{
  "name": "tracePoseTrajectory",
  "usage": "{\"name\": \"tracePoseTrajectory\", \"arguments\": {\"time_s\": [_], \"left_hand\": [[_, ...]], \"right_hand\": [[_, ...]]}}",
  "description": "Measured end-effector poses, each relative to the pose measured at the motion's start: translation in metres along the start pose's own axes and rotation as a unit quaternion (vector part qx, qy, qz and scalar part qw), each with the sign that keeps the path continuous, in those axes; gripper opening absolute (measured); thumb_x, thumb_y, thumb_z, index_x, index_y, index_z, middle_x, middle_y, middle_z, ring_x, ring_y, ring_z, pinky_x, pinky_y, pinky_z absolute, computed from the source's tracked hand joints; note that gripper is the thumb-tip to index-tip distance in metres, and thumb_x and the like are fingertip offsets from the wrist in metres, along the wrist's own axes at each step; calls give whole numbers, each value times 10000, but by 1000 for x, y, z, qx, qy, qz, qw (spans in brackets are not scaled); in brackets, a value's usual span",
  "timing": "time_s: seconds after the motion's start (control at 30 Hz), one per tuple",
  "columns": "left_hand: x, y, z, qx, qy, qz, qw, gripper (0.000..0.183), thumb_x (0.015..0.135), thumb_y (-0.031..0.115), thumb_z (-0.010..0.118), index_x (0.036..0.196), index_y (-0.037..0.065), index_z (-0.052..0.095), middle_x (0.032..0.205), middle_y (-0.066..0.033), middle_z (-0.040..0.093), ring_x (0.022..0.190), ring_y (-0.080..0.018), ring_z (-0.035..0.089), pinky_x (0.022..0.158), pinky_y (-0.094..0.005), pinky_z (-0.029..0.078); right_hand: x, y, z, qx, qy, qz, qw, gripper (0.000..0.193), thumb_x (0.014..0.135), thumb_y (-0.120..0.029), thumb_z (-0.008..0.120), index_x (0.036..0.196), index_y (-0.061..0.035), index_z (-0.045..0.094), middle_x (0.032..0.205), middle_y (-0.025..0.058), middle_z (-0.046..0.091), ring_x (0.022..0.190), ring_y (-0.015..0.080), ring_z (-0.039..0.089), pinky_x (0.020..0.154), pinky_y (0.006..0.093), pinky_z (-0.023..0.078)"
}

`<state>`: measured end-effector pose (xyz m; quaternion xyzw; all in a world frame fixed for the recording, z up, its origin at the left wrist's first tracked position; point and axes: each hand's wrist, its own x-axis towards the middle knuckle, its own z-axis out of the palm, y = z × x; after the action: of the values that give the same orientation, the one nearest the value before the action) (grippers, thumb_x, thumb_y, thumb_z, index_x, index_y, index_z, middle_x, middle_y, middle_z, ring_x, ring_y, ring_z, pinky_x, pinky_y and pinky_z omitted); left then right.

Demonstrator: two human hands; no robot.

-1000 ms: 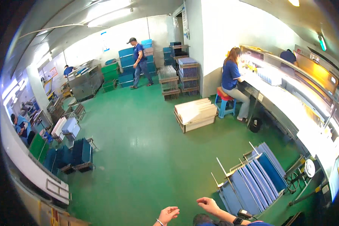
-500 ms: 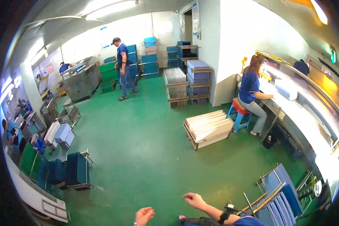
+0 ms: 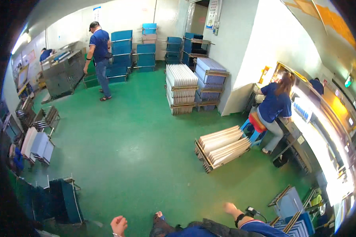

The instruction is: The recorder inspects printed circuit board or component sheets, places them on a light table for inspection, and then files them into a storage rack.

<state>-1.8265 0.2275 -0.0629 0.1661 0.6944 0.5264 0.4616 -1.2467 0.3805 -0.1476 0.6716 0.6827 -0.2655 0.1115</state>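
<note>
Low in the view, my left hand (image 3: pixel 119 226) hangs over the green floor with its fingers curled in and nothing visible in them. My right hand (image 3: pixel 230 208) is held out on the other side of my body, smeared by motion, so its fingers cannot be made out. A black band (image 3: pixel 240 219) circles my right wrist. Neither hand touches anything I can see. Nearest to my right arm are a small black device with a cable (image 3: pixel 250 211) and a rack of blue-grey panels (image 3: pixel 290 201). My foot (image 3: pixel 160 215) shows between the hands.
Ahead stands a low rack of pale panels (image 3: pixel 225 145), beside a person on a stool (image 3: pixel 275 100) at a brightly lit bench (image 3: pixel 324 146). Stacked white-panel racks (image 3: pixel 182 89) stand farther off. Another person (image 3: pixel 100 55) stands near blue racks (image 3: pixel 121 51). Dark panels (image 3: pixel 65 201) lie left.
My viewpoint has moved forward and tilted, so the racks ahead look nearer. My hands have spread apart. The seated person leans closer to the bench, and the standing person has turned away.
</note>
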Motion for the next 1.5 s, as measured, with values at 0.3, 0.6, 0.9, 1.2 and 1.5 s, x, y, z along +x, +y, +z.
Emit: {"name": "tracePoseTrajectory", "arguments": {"time_s": [0.3, 0.6, 0.9, 1.2, 1.5], "left_hand": [[240, 162, 125, 15, -131, 33, 991, 199, 750, 66, 603, 933, 7, 549, 788, -59, 592, 664, -111, 570, 525, -211, 460], [452, 213, 219, 91, -193, 8, 977, 248, 715, 108, 631, 927, -3, 568, 814, -73, 608, 711, -117, 575, 622, -243, 476], [635, 230, 309, 323, -451, -14, 832, 417, 730, 300, 621, 1017, 7, 545, 918, -118, 613, 844, -183, 593, 753, -297, 467], [818, 362, 416, 354, -617, 60, 700, 482, 731, 379, 593, 1057, 30, 526, 888, -88, 631, 822, -180, 593, 740, -295, 454], [874, 398, 458, 473, -626, 136, 606, 380, 721, 401, 566, 1029, 177, 578, 994, -54, 595, 923, -276, 542, 804, -416, 412]], "right_hand": [[35, -48, -39, 109, -139, 234, 956, 401, 629, -278, 502, 998, -169, 613, 992, 85, 598, 941, 256, 551, 799, 334, 447], [350, -232, -176, 100, -80, 74, 989, 367, 740, -309, 468, 1004, -71, 558, 877, 188, 587, 851, 336, 554, 745, 409, 441], [529, -381, -377, 293, 134, 11, 947, 286, 775, -172, 562, 1041, -68, 550, 884, 88, 617, 768, 189, 591, 686, 308, 466], [468, -336, -250, 190, -96, 225, 951, 344, 762, -267, 488, 1047, -85, 550, 982, 161, 573, 897, 295, 550, 789, 395, 433], [549, -477, -356, 464, -42, 197, 863, 445, 729, -228, 594, 1127, -60, 488, 1018, 172, 559, 941, 324, 525, 828, 420, 403]]}}
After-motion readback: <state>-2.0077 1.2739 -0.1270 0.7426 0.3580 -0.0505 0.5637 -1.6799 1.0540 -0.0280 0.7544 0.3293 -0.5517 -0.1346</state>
